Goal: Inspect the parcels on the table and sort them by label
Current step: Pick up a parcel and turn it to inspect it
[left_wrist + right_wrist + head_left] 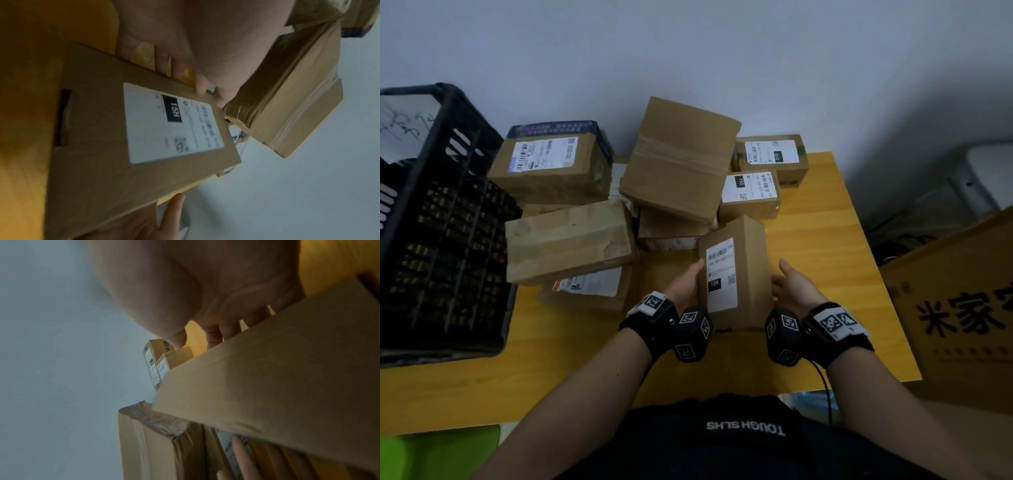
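Note:
A small brown parcel [753, 274] stands upright near the front middle of the yellow table [835, 246], between my two hands. Its white label [720, 274] faces me and reads 15H. My left hand [685, 284] grips its left edge, thumb at the front and fingers behind. My right hand [796, 287] lies against its right side with straight fingers, the thumb off the cardboard. The left wrist view shows the parcel [102, 154] with the label [172, 123] and my left hand [205, 40] at its corner. In the right wrist view the right hand [195, 280] reaches behind the parcel [267, 378].
Behind the held parcel lies a heap of several cardboard parcels [678, 161], some with labels hidden. Two small ones at the back right read 150 [750, 195] and 010 [772, 157]. A black plastic crate [441, 222] stands at the left, and a large printed carton [962, 308] at the right.

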